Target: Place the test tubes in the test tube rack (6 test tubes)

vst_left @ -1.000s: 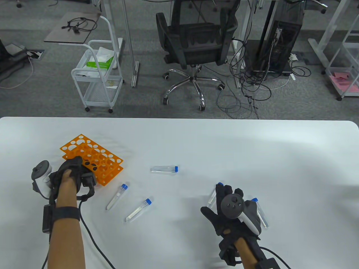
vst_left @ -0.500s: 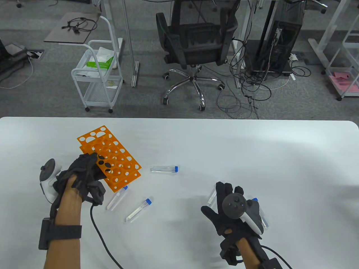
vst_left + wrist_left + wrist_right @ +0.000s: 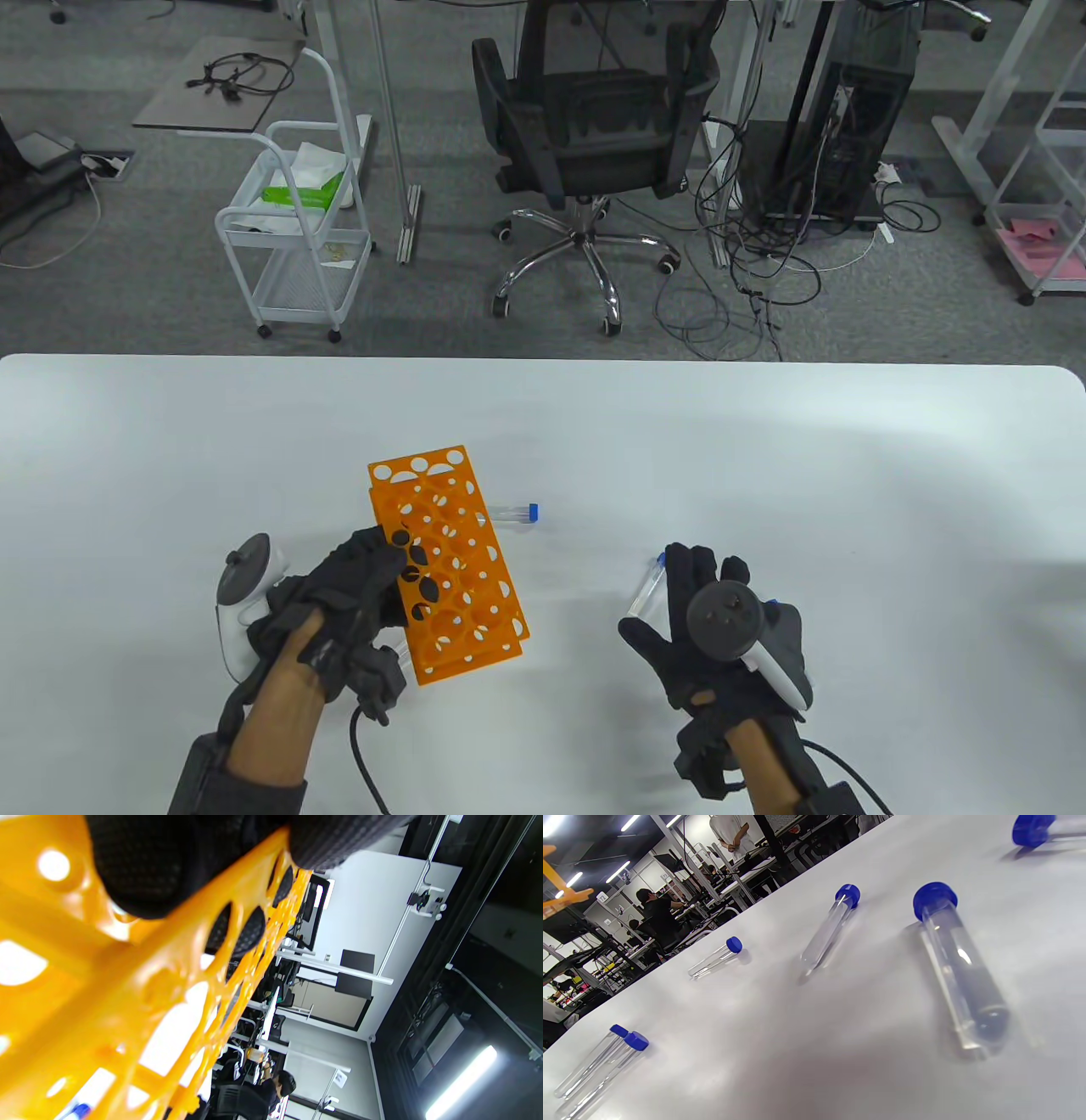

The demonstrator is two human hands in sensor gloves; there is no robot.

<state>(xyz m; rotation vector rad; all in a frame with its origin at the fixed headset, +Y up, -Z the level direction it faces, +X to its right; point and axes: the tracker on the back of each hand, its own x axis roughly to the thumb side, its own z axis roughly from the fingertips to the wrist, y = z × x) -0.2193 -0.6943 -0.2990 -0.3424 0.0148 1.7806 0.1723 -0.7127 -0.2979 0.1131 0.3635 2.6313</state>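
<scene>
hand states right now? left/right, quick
Left hand: grips the orange rack, lifted and tilted.
Right hand: fingers spread above a test tube, holding nothing.

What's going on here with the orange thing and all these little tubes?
A person in sensor gloves is setting up to load test tubes. The left hand grips the orange test tube rack, with fingers poking through its holes, and holds it tilted above the white table. The right hand hovers open over a blue-capped test tube without gripping it. The tubes in view lie flat on the table, among them one just past the rack. No tube is in the rack yet.
</scene>
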